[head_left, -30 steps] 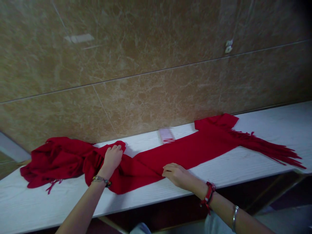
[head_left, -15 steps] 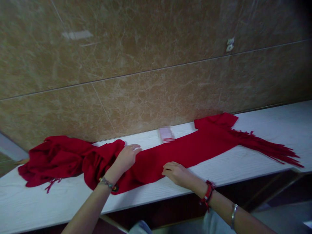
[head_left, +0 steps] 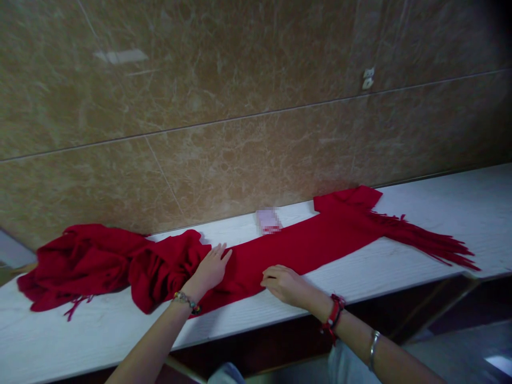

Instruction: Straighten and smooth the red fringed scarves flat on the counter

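Left end: I see the red scarf (head_left: 304,248) bunched on the white bench (head_left: 108,333), some fringe poking out toward me. Next, my left hand (head_left: 210,268): fingers spread wide, palm down over the scarf just beside the bunched part. Small pale box (head_left: 267,218), blurred, sits between scarf and wall (head_left: 248,160). My right hand (head_left: 282,282): fingers curled at scarf's near edge, can't tell if pinching cloth. Right end: scarf flat, then long fringe.
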The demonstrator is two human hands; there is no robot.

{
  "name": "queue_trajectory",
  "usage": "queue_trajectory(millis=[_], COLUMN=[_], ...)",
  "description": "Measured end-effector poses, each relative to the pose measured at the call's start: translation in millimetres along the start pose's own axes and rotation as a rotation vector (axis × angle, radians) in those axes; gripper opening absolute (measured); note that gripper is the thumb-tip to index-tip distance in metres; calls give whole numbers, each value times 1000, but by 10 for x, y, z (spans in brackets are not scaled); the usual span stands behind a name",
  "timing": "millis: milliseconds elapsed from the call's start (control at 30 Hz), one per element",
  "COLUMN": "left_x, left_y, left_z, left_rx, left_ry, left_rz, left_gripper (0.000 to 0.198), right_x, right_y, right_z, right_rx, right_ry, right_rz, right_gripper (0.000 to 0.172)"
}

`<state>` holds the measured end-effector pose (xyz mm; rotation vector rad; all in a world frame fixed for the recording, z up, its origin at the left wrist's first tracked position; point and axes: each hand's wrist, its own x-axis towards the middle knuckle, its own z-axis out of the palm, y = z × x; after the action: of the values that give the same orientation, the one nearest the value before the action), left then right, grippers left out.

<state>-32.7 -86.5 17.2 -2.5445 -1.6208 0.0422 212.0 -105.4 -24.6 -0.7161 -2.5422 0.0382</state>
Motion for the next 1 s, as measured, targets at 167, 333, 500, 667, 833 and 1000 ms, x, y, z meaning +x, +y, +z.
queue_trajectory(millis=[167, 333, 500, 667, 833, 1000], left_x=[-122, -292, -185, 140, 186, 118], left_y=[345, 218, 246, 435, 488, 477], left_z=[-272, -369, -325, -20, 250, 267], left_rx=[-144, 22, 35, -119, -161, -153], left_ry=[-134, -179, 30, 90, -44, -123], left_rz=[398, 328, 335, 206, -34, -251], left_gripper=[33, 18, 24, 33, 49, 70], right_x=[1, -3, 2, -2, -51, -40], right_y=[-12, -1, -13, 50, 176, 226], right_z=[-26, 9, 3, -26, 60, 17], right_rx=[27, 44, 81, 7, -95, -42], right_ry=[-1, 16, 51, 123, 62, -89], right_rz=[3, 9, 21, 232, 509, 535], right_gripper=[18, 19, 18, 26, 33, 41])
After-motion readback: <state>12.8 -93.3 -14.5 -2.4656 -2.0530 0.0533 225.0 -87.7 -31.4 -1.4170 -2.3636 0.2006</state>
